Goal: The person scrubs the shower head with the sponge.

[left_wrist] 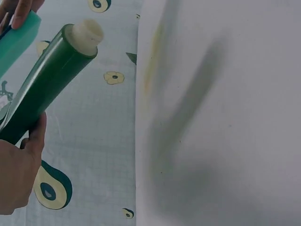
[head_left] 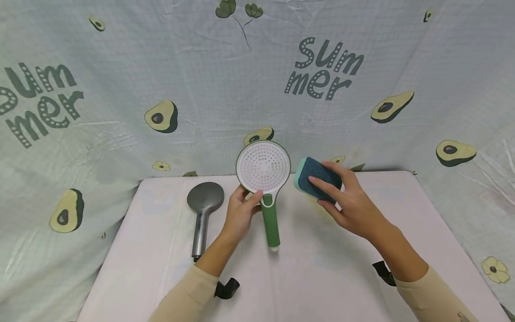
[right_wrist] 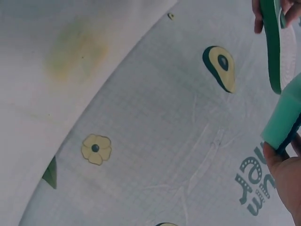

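Observation:
My left hand [head_left: 240,213] grips a green shower head [head_left: 270,223] near its neck, thumb in front. Its round white nozzle face [head_left: 263,165] is turned toward the head camera, and the handle hangs downward. In the left wrist view the white threaded end [left_wrist: 85,35] of the green handle [left_wrist: 51,77] points up. My right hand [head_left: 354,203] holds a sponge [head_left: 319,176], dark blue on one side and light teal on the other. The sponge is just right of the nozzle face, its teal side [right_wrist: 284,117] toward the shower head in the right wrist view.
A grey shower head [head_left: 205,201] lies on the pale table [head_left: 330,277], left of my left forearm. Black straps [head_left: 227,288] show beside both forearms. Behind the table hangs a cloth [head_left: 209,89] printed with avocados and lettering.

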`<state>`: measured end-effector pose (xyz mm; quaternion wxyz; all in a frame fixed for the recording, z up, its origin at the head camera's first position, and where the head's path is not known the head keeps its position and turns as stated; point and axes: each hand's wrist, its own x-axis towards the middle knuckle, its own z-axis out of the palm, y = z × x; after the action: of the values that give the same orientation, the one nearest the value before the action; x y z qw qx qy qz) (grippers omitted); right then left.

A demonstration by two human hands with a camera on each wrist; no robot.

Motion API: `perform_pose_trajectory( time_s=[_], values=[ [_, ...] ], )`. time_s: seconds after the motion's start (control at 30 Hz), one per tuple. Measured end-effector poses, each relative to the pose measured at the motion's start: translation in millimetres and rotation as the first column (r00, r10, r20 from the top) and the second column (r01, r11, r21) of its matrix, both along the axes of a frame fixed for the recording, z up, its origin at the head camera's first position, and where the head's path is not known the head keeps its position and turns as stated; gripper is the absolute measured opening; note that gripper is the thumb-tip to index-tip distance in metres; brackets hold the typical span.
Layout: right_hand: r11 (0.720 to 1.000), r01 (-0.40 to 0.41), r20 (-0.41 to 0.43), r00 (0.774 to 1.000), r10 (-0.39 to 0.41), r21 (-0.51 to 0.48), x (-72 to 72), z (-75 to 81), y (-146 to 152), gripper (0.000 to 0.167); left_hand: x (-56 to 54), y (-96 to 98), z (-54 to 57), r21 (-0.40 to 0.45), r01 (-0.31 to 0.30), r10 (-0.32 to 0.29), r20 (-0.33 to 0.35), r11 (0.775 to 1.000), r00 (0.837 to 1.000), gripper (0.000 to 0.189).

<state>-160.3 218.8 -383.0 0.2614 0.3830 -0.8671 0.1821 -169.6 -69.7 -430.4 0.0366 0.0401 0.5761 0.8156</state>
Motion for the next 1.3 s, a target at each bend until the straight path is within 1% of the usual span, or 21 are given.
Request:
perform_pose_trajectory(
  time_s=[0.1, 0.23, 0.3, 0.4, 0.57, 0.67, 0.77, 0.83, 0.93, 1.07, 1.2, 1.3],
  values=[
    [1.0, -0.017, 0.003, 1.0, 0.017, 0.023, -1.4, -1.2, -4, 0.049, -3.0, -1.6, 3.7, 0.014, 0.015, -0.014, -0.005, 1.0, 1.0, 0.042],
    [0.998, -0.045, -0.011, 0.999, 0.045, 0.045, -4.9, -2.3, -11, 0.048, -6.7, -3.4, 7.3, 0.017, 0.032, -0.032, -0.028, 0.999, 0.999, 0.053],
    [0.997, -0.057, -0.024, 0.998, 0.059, 0.054, -7.6, -2.0, -15, 0.047, -8.5, -3.4, 9.0, 0.021, 0.052, -0.051, -0.033, 0.998, 0.998, 0.055],
    [0.995, -0.068, -0.05, 0.996, 0.072, 0.068, -10.7, -0.7, -21, 0.046, -10.1, -2.0, 12.1, 0.026, 0.082, -0.081, -0.027, 0.996, 0.996, 0.049],
    [0.994, -0.088, -0.053, 0.994, 0.091, 0.071, -18.1, 4.9, -33, 0.043, -13.3, 1.1, 19.3, 0.039, 0.098, -0.097, -0.019, 0.994, 0.995, 0.041],
    [0.994, -0.086, -0.046, 0.995, 0.089, 0.072, -23.2, 9.4, -40, 0.054, -16.8, 2.2, 23.4, 0.04, 0.108, -0.107, -0.037, 0.993, 0.994, 0.041],
    [0.993, -0.061, -0.038, 0.997, 0.065, 0.098, -26.1, 13.1, -45, 0.069, -20.2, 3.0, 26.9, 0.037, 0.12, -0.118, -0.056, 0.992, 0.991, 0.042],
    [0.992, -0.044, -0.027, 0.999, 0.047, 0.12, -26.6, 14.0, -48, 0.073, -22.2, 3.5, 28.9, 0.035, 0.124, -0.122, -0.065, 0.992, 0.99, 0.043],
    [0.988, -0.038, -0.01, 0.999, 0.04, 0.146, -25.3, 12.7, -51, 0.074, -24.5, 4.2, 31.2, 0.046, 0.118, -0.115, -0.064, 0.992, 0.991, 0.042],
    [0.984, -0.06, -0.011, 0.998, 0.063, 0.165, -20.0, 9.2, -55, 0.074, -26.9, 5.7, 36.3, 0.037, 0.072, -0.07, -0.053, 0.997, 0.996, 0.038],
    [0.97, -0.096, -0.039, 0.993, 0.108, 0.221, -12.0, 3.9, -55, 0.075, -29.0, 5.1, 40.2, -0.012, 0.027, -0.027, -0.048, 1.0, 0.998, 0.037],
    [0.954, -0.138, -0.049, 0.987, 0.156, 0.267, -5.2, -1.7, -54, 0.074, -31.2, 4.3, 40.9, -0.029, 0.008, -0.01, -0.045, 1.0, 0.999, 0.037]
  ],
)
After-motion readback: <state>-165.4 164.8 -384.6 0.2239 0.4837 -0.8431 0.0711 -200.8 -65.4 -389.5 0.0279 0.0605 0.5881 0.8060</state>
